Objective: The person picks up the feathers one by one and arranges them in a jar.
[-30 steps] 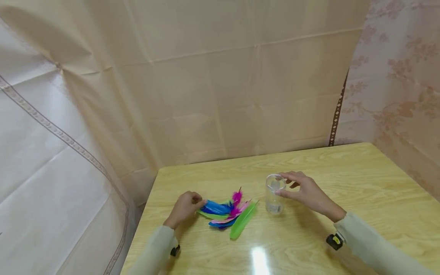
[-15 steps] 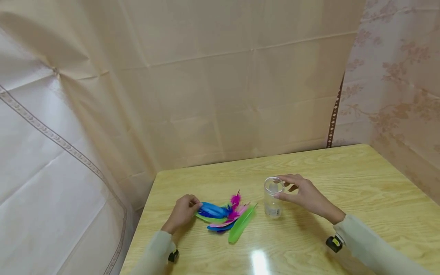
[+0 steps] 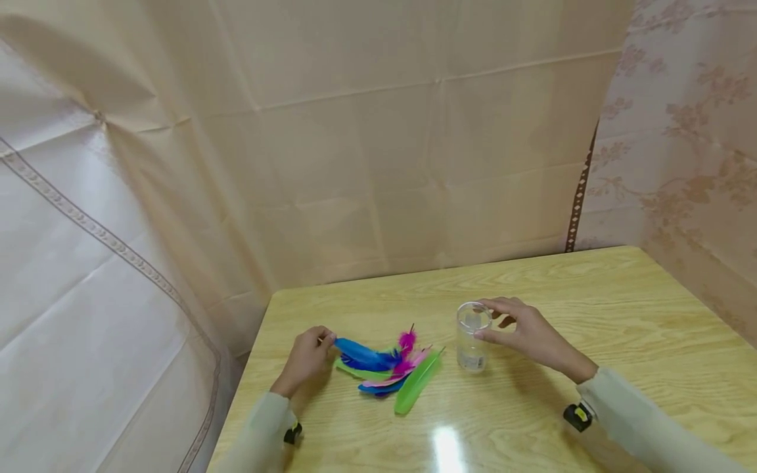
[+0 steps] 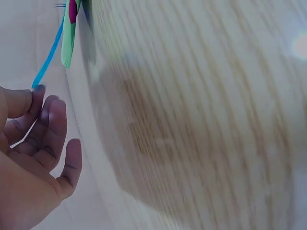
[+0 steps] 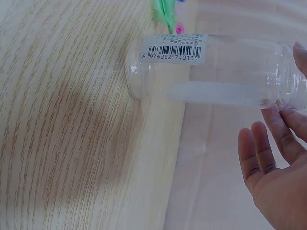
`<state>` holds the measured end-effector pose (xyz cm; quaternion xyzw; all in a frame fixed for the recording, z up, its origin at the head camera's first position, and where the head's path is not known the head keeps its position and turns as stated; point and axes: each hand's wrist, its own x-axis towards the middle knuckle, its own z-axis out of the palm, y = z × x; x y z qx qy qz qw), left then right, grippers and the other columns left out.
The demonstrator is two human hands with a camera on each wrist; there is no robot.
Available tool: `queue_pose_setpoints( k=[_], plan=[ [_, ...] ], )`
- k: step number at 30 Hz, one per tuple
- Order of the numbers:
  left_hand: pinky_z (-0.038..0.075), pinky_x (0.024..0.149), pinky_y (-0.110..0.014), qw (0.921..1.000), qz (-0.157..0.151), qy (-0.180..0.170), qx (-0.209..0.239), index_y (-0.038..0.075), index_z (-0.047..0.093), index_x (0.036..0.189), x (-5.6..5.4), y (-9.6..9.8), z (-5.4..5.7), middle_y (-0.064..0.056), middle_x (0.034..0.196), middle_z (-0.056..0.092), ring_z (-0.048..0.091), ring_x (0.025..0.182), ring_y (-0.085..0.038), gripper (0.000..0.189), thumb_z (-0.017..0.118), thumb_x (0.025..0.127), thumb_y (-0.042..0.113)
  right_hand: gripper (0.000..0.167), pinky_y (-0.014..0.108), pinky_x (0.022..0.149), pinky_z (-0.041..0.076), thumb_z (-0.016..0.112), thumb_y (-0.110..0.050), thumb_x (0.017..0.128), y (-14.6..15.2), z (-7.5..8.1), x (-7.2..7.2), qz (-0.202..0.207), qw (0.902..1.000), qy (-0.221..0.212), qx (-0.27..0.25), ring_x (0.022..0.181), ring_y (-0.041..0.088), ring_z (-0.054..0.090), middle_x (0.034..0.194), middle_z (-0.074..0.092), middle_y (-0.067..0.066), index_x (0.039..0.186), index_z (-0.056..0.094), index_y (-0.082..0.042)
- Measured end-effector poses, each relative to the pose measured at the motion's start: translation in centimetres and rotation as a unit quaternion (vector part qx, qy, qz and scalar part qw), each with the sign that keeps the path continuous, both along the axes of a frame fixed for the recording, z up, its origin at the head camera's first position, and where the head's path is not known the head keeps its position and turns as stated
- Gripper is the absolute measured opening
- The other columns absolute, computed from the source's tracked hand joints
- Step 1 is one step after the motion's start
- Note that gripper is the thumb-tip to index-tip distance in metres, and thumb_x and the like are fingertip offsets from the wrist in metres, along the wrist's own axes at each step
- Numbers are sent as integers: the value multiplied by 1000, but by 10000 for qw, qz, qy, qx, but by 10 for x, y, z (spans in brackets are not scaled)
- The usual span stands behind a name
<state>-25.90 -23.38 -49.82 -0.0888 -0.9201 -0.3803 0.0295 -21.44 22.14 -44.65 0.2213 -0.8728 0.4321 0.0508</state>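
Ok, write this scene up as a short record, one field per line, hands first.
Left hand: pinches one end of a long bright-blue feather
Right hand: holds a clear cylindrical jar near its rim
Jar state: upright, no feather inside
Jar marking: white printed barcode label, low on the wall
Loose feathers: multicoloured feather pile between the hands
Nearest the jar: slender lime-green feather, apart from it
Surface: pale yellow wood-grain table

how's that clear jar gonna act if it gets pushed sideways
The clear jar looks empty, so it is probably light. Standing taller than it is wide, it might tip if pushed near the top without the right hand holding it. Its rounded side would likely let it roll once down.
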Motion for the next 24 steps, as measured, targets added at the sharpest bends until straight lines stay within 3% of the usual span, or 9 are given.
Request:
queue_pose_setpoints(
  k=[4,7,13,18,24],
  plan=[
    [47,55,-30,9998,161,111,21,3,72,101,-1,-4,1,-10,86,67,56,65,-17,21,58,107,18,56,47,90,54,77,-35,95,0,0,0,-11,10000,-14,10,109,22,57,135,61,8,143,61,-14],
    [50,59,-31,9997,255,-46,2,6,73,103,0,-4,1,-7,90,67,59,68,-17,24,62,106,26,56,47,89,54,77,-35,94,0,0,0,-23,10000,-20,7,108,22,57,134,62,8,143,61,-14],
    [52,72,-33,9979,-25,-436,-478,10,75,100,0,0,-7,-1,95,63,59,82,-16,31,73,97,40,56,46,88,54,77,-35,94,0,-2,-1,-39,10000,-32,2,108,23,57,133,63,8,143,61,-13],
    [51,68,-32,9973,-145,-506,-504,10,71,93,0,4,-10,0,89,63,57,78,-16,23,79,93,31,54,46,88,54,77,-34,95,0,-3,-2,19,10000,-10,-13,109,23,57,133,63,7,143,61,-14],
    [51,68,-30,9985,-120,-477,-251,9,70,93,0,5,-7,1,84,66,58,76,-16,10,75,96,17,56,45,88,54,77,-35,95,1,-3,-2,16,10000,-33,-36,110,22,56,134,63,6,144,60,-15]
  ],
)
